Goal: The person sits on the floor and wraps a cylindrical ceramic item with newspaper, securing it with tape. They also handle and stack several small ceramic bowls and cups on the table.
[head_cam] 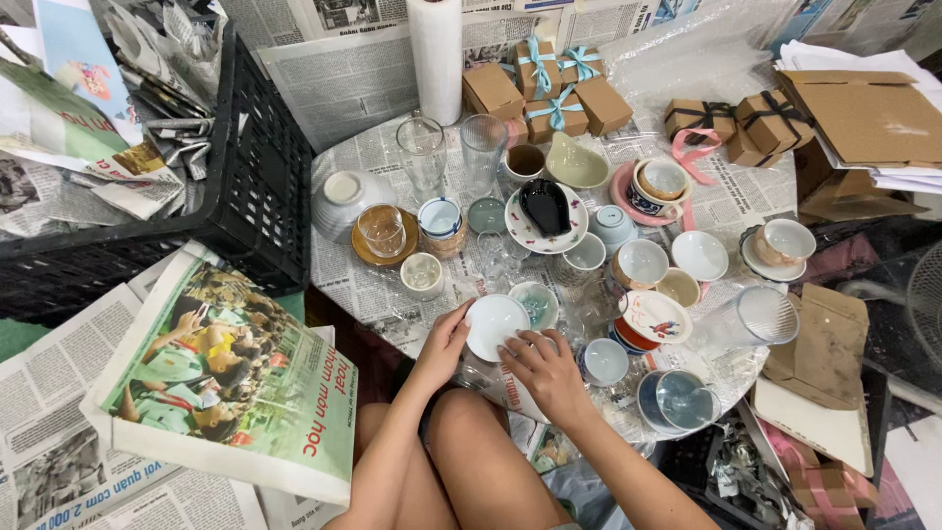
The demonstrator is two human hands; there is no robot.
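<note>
Presently, both hands hold one small white bowl (494, 325) at the near edge of the round table (392, 304), which is covered in newsprint. The left hand (444, 344) cups the bowl's rim at 9 o'clock, fingers curled partly closed around its edge. The right hand (547, 373) rests at the bowl's 5 o'clock, fingers bent over the rim and onto a sheet of newspaper (505, 388) beneath it. By judgement, the step in hand is seating the bowl on that sheet for wrapping; the next move would call for a steady grip on the bowl while paper is drawn around it, clear of neighbouring crockery. Just beside the bowl at 2 o'clock sits a teal-patterned cup (539, 302), and at 4 o'clock a pale blue cup (604, 360). Farther out at 12 o'clock stands a plate with a black dish (546, 206), then two clear tumblers (453, 152), then small kraft boxes tied with blue ribbon (549, 88) and a white paper roll (436, 59). A black crate (260, 177) of crumpled newspaper stands at 10 o'clock. The sheet under the bowl is largely hidden by the hands, and clear glassware near the centre is hard to distinguish.
</note>
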